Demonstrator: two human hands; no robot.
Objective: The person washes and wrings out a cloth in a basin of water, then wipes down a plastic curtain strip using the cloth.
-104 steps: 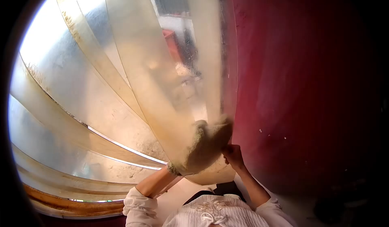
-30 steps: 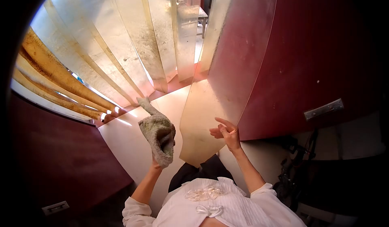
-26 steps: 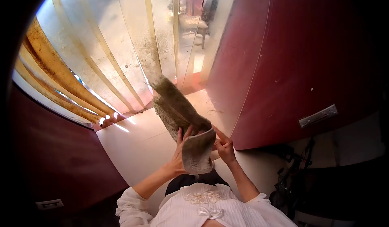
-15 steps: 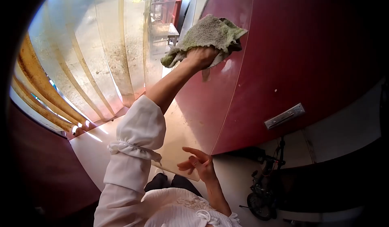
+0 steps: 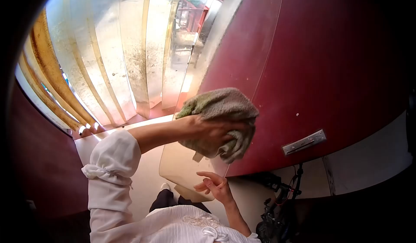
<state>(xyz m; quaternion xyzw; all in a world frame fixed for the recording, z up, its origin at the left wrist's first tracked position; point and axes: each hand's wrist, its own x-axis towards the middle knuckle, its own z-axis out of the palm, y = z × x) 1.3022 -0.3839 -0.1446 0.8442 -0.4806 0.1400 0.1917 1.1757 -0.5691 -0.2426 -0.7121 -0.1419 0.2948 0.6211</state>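
Observation:
My left hand [image 5: 214,130] is closed round a bunched grey-green towel [image 5: 225,102], its fingers partly blurred. The towel overlaps a clear plastic strip [image 5: 173,160] hanging in front of the dark red panel [image 5: 312,69]. Lower down, close to the strip's bottom end, my right hand [image 5: 219,190] is held with fingers spread and nothing in it.
More yellowed plastic strips [image 5: 104,48] hang in the doorway at left. A metal plate [image 5: 304,142] is fixed low on the red panel. A bicycle [image 5: 281,199] stands at lower right. Beyond the strips is red furniture [image 5: 199,17].
My left hand has brought the towel down from high on the strip to about mid-view, with the arm bending lower. My right hand has barely moved and stays open.

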